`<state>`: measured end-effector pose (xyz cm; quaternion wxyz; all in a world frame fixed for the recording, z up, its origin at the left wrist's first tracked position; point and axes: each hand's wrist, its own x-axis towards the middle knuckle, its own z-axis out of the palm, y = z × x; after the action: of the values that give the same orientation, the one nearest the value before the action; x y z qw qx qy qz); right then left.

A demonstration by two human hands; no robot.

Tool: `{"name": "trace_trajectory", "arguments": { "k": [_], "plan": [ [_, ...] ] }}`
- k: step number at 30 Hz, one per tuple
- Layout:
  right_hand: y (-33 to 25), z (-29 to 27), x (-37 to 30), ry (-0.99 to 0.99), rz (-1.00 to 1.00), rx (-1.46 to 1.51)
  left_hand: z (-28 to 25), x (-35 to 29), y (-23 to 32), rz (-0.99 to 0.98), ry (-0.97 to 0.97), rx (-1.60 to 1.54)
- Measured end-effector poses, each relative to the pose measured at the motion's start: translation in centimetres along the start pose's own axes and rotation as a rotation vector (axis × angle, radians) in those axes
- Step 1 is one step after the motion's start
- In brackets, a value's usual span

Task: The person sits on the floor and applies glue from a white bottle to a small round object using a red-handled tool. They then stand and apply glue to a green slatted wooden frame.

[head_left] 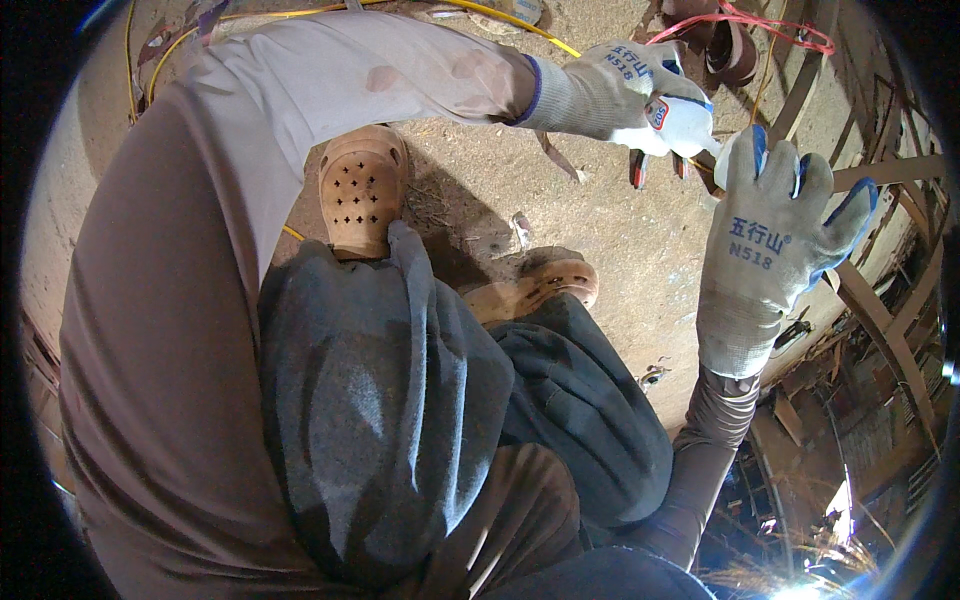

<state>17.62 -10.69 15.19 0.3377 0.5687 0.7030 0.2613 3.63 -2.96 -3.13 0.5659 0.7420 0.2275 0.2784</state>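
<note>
My left hand (625,90), in a white knit work glove with blue coating, is closed around a small white squeeze bottle (683,122) with a red-and-blue label. The bottle's pointed nozzle aims right, at the fingertips of my right hand (770,225). Below the left hand, red-and-black tips (638,168) of some tool stick out; the rest of it is hidden. My right hand wears a matching glove, its back upward and fingers bent. What those fingers grip is hidden behind them. A brown strip (890,170) runs up to the right hand from the right edge.
Brown strips and scraps (880,310) lie tangled on the right. Brown curled pieces (732,52) and a pink cord (770,20) are at the top right. A yellow cable (510,20) crosses the far floor. My tan clogs (362,190) stand on the dusty concrete floor (620,230).
</note>
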Motion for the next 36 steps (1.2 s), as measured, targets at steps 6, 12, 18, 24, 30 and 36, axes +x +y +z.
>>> {"name": "trace_trajectory", "arguments": {
  "k": [6, 12, 18, 24, 30, 36],
  "plan": [
    [0.2, -0.3, 0.2, -0.006, -0.015, -0.003, 0.1, 0.0, -0.4, 0.053, 0.036, 0.107],
    [0.4, -0.6, 0.3, -0.005, -0.029, -0.002, 0.1, 0.0, -0.9, 0.077, 0.04, 0.157],
    [0.3, -0.9, 0.5, -0.016, -0.037, 0.004, 0.0, 0.1, -1.1, 0.079, 0.03, 0.087],
    [0.5, -1.8, 0.6, -0.051, -0.042, -0.004, 0.1, 0.8, -1.3, 0.132, 0.021, 0.059],
    [-0.1, -1.7, 1.2, -0.053, -0.086, 0.126, -0.2, -0.4, -2.4, 0.161, 0.064, 0.181],
    [3.6, 3.3, 0.4, -0.024, 0.032, 0.71, -1.2, 0.5, 0.9, 0.044, 0.064, 0.201]
  ]
}}
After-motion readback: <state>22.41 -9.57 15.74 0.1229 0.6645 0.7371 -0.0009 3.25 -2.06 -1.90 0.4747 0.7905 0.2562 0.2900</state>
